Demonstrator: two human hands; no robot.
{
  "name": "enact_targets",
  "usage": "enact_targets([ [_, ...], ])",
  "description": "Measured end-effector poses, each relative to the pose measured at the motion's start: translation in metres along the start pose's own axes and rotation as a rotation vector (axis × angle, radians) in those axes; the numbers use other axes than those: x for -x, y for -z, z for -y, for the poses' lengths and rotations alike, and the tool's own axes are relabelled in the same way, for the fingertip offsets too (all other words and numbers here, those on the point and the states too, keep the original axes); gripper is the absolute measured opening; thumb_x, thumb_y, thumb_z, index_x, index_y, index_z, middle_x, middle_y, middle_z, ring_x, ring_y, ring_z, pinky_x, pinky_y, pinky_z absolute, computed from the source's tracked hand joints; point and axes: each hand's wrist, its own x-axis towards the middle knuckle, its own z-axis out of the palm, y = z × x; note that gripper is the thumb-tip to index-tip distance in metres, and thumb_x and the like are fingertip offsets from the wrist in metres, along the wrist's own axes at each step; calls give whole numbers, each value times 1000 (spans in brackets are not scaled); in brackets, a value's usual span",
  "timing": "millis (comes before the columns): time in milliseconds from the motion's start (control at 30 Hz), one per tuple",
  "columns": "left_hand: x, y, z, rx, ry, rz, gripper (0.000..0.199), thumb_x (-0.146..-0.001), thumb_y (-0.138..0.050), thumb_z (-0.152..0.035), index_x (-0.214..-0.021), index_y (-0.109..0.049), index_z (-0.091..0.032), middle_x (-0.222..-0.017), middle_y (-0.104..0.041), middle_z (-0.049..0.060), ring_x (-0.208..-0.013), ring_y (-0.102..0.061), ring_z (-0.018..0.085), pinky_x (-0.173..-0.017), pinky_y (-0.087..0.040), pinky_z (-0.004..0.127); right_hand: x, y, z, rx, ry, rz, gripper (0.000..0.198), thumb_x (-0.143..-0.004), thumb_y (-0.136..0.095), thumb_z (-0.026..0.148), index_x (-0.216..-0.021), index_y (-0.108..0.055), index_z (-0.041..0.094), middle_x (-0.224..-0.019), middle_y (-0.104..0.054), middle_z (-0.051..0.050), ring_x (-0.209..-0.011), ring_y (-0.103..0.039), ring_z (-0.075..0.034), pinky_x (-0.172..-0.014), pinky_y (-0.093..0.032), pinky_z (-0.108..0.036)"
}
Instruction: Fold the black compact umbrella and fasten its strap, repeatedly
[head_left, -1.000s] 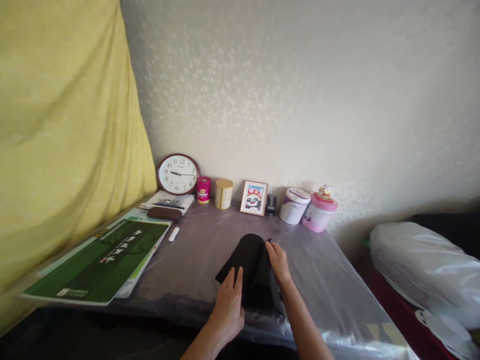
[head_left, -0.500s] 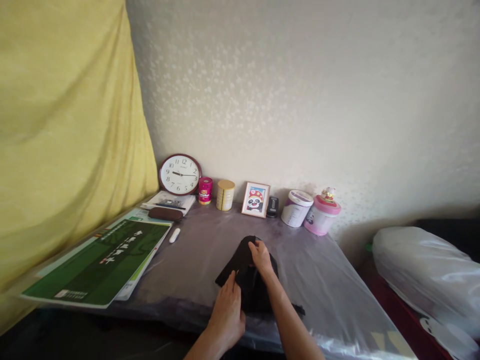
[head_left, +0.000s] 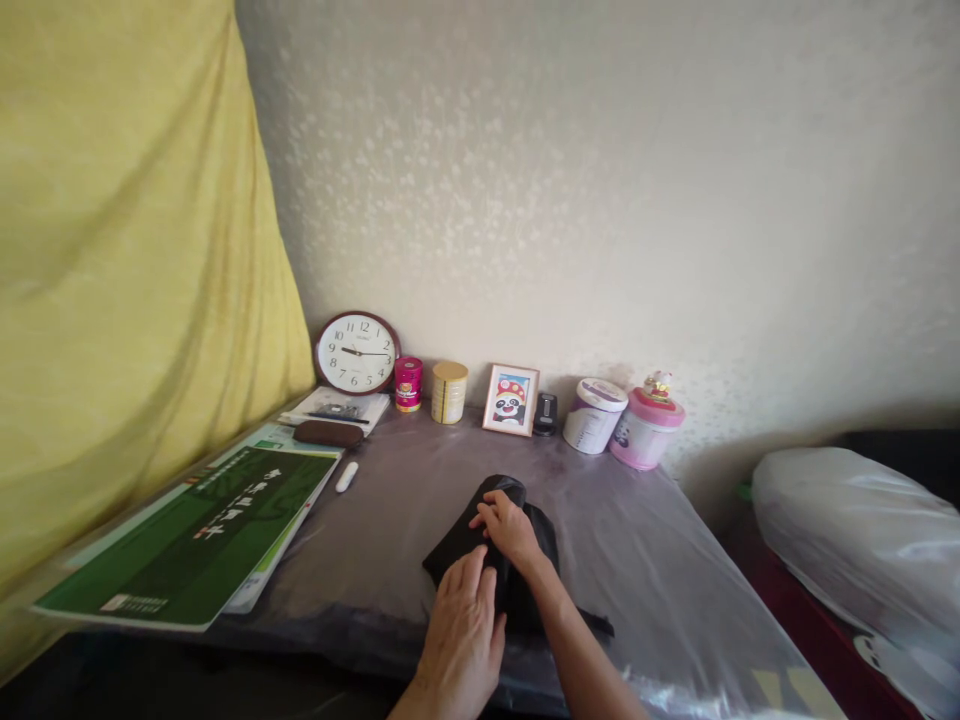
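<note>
A black, slightly shiny folded fabric piece (head_left: 469, 530) lies near the front of the table, with a thin dark strap (head_left: 596, 622) sticking out at its lower right. I cannot make out exactly what kind of item it is. My left hand (head_left: 463, 612) rests over its near left part, fingers stretched out and the thumb apart. Farther up, my right hand (head_left: 510, 530) lies on top of the fabric with its fingers spread and slightly bent. Both hands and the right forearm cover part of the fabric.
A plastic-covered table (head_left: 375, 545) carries a green book (head_left: 195, 530), brown case (head_left: 328, 433) and white stick-like object (head_left: 346, 477) at left. Along the wall stand a clock (head_left: 358, 352), pink tin (head_left: 408, 384), yellow-lidded can (head_left: 449, 393), panda picture (head_left: 510, 400) and two tubs (head_left: 595, 418).
My right hand has slid left and toward me from the fabric's far edge, its fingers spreading. My left hand has flattened and shifted slightly right. The fabric's far end now shows a folded-over layer.
</note>
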Motion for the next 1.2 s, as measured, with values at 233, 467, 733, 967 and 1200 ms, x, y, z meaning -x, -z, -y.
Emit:
enact_targets([
  [233, -9, -13, -1, -24, 52, 297, 74, -67, -46, -11, -138, -26, -12, -147, -24, 13, -135, -23, 29, -108, -30, 47, 29, 6, -8, -30, 326, -46, 21, -88, -45, 29, -94, -64, 23, -86, -72, -1, -82, -64, -14, -76, -47, -27],
  [467, -9, -12, -2, -14, 118, 387, 80, -67, -43, -9, -141, -14, -13, -150, -10, 9, -137, -13, 28, -110, -24, 45, 18, 3, -44, 136, 601, -211, 25, -90, -44, 27, -100, -67, 22, -108, -68, -7, -117, -51, -22, -101, -36, -44],
  [733, -20, 4, -10, -91, 197, 587, 100, -52, -47, 0, -141, -4, -12, -150, -1, 13, -138, -6, 26, -112, -19, 40, -40, 2, -65, 245, 459, -246, 29, -91, -39, 24, -103, -65, 23, -114, -65, -5, -120, -48, -22, -103, -31, -46],
  [967, -21, 7, -6, -110, 222, 569, 95, -56, -42, 6, -141, -3, -12, -150, -5, 15, -138, -11, 24, -110, -23, 34, -32, 17, -67, 301, 328, -445, 30, -89, -39, 21, -107, -62, 16, -110, -65, -12, -107, -57, -23, -95, -42, -40],
  [1200, -15, -1, 4, -100, 220, 433, 92, -58, -41, 6, -141, -6, -11, -146, -26, 18, -133, -29, 25, -105, -32, 33, 6, 22, -75, 227, 387, -364, 32, -82, -41, 14, -104, -63, 19, -116, -62, -10, -107, -56, -22, -95, -43, -41],
])
